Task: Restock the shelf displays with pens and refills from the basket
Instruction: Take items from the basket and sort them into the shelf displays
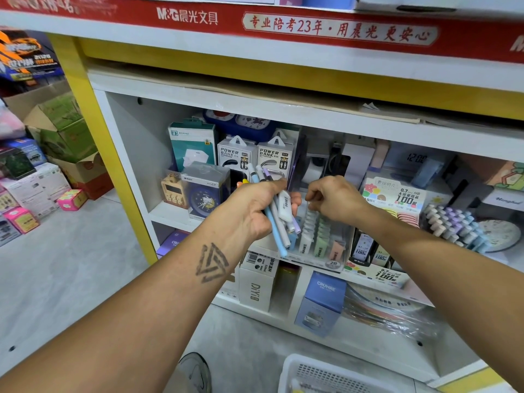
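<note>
My left hand (252, 207) grips a bunch of pastel pens (276, 225), blue, grey, white and lilac, held upright in front of the middle shelf. My right hand (331, 198) is just to its right, fingers pinched together over a clear display box (320, 236) of small pastel refill packs; whether it holds anything I cannot tell. The white basket (292, 373) sits on the floor at the bottom edge, mostly cut off. A rack of pastel-capped pens (453, 222) stands further right on the same shelf.
Power bank boxes (255, 157), a teal box (192, 144) and a boxed blue alarm clock (202, 191) fill the shelf's left. Lead refill displays (394, 194) stand at right. Boxes (320, 302) occupy the lower shelf. Cartons (65, 131) pile up on the floor at left.
</note>
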Demonstrator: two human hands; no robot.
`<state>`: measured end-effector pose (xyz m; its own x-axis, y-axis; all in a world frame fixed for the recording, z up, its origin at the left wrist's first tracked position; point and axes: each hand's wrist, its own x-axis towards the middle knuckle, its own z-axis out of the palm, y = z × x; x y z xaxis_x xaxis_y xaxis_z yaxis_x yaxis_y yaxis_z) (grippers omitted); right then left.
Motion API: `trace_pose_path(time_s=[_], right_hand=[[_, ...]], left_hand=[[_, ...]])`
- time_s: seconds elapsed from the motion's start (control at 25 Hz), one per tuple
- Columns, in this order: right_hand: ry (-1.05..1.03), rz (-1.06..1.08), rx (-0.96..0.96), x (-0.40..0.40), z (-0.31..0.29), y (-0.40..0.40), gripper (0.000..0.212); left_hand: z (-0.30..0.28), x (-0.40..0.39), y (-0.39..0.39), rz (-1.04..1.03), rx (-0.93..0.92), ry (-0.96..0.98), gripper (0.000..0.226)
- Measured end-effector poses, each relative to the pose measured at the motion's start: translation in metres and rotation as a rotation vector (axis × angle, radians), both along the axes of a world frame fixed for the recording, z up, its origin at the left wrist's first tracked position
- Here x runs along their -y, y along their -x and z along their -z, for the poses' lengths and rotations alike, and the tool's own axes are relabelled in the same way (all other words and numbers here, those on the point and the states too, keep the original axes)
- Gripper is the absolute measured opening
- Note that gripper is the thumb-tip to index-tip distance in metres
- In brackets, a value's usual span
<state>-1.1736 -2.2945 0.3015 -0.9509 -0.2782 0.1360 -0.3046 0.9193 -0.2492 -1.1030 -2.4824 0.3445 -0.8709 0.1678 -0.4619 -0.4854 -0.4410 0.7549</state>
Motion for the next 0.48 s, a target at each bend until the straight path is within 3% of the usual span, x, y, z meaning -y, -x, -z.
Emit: trace_pose_path(time_s=[0.2, 0.48], right_hand=[[-0.103, 0.021, -0.037, -0.0058, -0.0019, -0.0009, 0.015], [-0.050, -0.063, -0.001, -0.0047, -0.0006, -0.0076, 0.011]], left_hand=[[-0.0003, 0.0010, -0.0010, 0.003, -0.006, 0.000, 0.024], [-0.0009, 0.0013, -0.0013, 0.009, -0.005, 0.001, 0.022]])
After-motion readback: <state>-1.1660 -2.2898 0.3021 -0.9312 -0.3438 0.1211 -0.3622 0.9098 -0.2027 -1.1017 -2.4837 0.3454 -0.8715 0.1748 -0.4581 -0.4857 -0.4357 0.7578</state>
